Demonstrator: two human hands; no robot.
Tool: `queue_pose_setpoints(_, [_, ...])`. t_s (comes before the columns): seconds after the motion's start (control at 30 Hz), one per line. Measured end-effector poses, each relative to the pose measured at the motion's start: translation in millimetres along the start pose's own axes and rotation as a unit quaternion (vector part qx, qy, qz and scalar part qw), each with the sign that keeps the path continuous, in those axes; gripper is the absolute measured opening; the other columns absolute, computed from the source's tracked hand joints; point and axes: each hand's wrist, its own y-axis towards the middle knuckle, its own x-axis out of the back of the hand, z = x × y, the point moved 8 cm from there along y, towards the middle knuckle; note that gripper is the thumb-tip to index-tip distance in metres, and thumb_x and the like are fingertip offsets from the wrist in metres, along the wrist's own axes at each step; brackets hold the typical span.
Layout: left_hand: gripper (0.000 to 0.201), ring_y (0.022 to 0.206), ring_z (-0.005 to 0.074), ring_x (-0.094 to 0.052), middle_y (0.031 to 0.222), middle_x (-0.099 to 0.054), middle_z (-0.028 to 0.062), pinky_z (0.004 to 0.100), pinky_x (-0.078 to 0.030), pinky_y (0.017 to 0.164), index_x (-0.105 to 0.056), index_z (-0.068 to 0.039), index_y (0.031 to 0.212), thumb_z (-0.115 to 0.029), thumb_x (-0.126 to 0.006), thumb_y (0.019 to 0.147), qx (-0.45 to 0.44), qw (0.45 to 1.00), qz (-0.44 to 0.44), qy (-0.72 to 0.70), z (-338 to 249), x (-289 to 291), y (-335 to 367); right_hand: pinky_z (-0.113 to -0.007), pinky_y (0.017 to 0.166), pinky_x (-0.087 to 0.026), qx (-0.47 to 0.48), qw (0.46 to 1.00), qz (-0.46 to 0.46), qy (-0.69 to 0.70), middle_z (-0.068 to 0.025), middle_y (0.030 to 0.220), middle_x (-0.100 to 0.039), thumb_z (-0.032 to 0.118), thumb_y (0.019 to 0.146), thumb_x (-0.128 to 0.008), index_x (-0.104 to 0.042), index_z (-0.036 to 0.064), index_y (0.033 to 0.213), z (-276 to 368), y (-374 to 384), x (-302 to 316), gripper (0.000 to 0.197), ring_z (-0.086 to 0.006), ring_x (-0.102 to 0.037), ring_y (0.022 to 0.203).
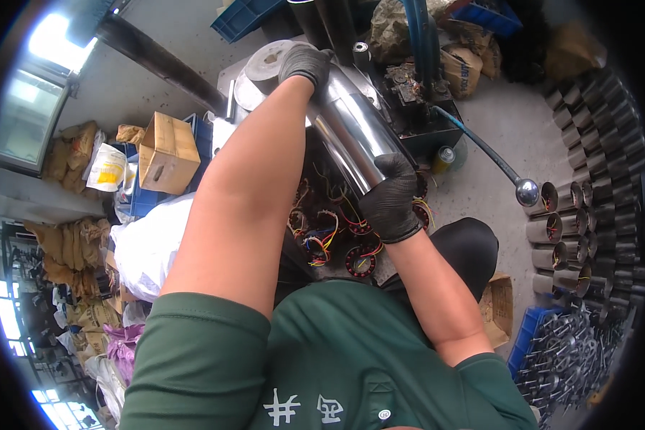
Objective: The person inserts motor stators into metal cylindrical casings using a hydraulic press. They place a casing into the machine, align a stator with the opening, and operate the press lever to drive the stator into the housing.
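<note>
A shiny metal cylinder (358,129) lies slantwise in front of me, over the press-like machine's bed. My right hand (393,197), in a dark glove, is closed round its near end, thumb on top. At the far end, my gloved left hand (304,66) curls over the cylinder; its fingertips are partly hidden. Just left of that hand sits a round grey disc (265,63) with a central hole. Below the cylinder are several wire-wound motor stators (360,261) with red, yellow and blue leads.
A ball-ended lever (527,192) sticks out to the right, near a small can (444,156). Many metal tubes (552,228) are stacked at far right, above a blue crate (527,337) of shafts. On the left stand a cardboard box (168,154) and a white sack (150,247).
</note>
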Motion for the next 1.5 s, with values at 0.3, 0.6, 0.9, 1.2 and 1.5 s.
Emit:
queue_pose_setpoints(0.3, [0.04,0.114,0.0373,-0.067,0.122,-0.07,0.0213,0.0468,-0.05,0.1,-0.065,-0.02,0.136,-0.024,-0.044,0.102,-0.147,0.976,-0.004,0.161,6.0,-15.0,10.5,-0.036,0.105,-0.044,0.039,0.886,0.159,-0.434,-0.0152,0.132,-0.064,0.063,0.093,-0.063,-0.055,-0.0024,0.14,21.7,-52.1,-54.8,0.081,-0.0266,-0.06,0.124])
queue_pose_setpoints(0.6, [0.058,0.12,0.0415,-0.063,0.123,-0.068,0.0265,0.048,-0.045,0.106,-0.072,0.002,0.117,-0.047,-0.045,0.103,-0.047,0.999,-0.021,-0.002,17.6,-20.3,29.0,-0.05,0.114,-0.042,-0.086,0.991,0.048,0.092,-0.0224,0.141,-0.056,0.046,0.093,-0.066,-0.05,-0.0021,0.141,44.1,-43.8,-52.1,0.069,-0.0367,-0.055,0.129])
queue_pose_setpoints(0.9, [0.062,0.122,0.0432,-0.061,0.124,-0.066,0.0299,0.0477,-0.042,0.108,-0.071,0.005,0.116,-0.05,-0.045,0.103,-0.037,0.998,-0.037,-0.021,15.0,-7.2,15.1,-0.055,0.11,-0.046,-0.068,0.97,0.003,0.232,-0.0235,0.135,-0.061,0.041,0.092,-0.061,-0.057,-0.0001,0.136,20.6,-9.9,-52.8,0.06,-0.0416,-0.06,0.123])
queue_pose_setpoints(1.2, [0.04,0.114,0.036,-0.069,0.118,-0.073,0.0183,0.0433,-0.054,0.097,-0.075,-0.011,0.119,-0.025,-0.077,0.081,-0.188,0.944,0.076,0.259,-44.2,-16.5,11.2,-0.042,0.088,-0.054,-0.01,0.964,-0.035,0.262,-0.009,0.095,-0.066,0.031,0.078,-0.066,-0.063,0.0093,0.093,12.4,8.9,-52.6,0.027,-0.0304,-0.065,0.091])
queue_pose_setpoints(1.5, [0.039,0.115,0.0371,-0.068,0.122,-0.07,0.0236,0.0442,-0.054,0.099,-0.074,-0.009,0.123,-0.029,-0.069,0.089,-0.163,0.953,0.013,0.256,-24.3,-27.6,53.1,-0.045,0.089,-0.052,-0.064,0.964,-0.056,0.254,-0.0098,0.099,-0.065,0.035,0.075,-0.063,-0.064,0.0101,0.096,15.1,-12.5,-66.5,0.033,-0.0306,-0.062,0.094])
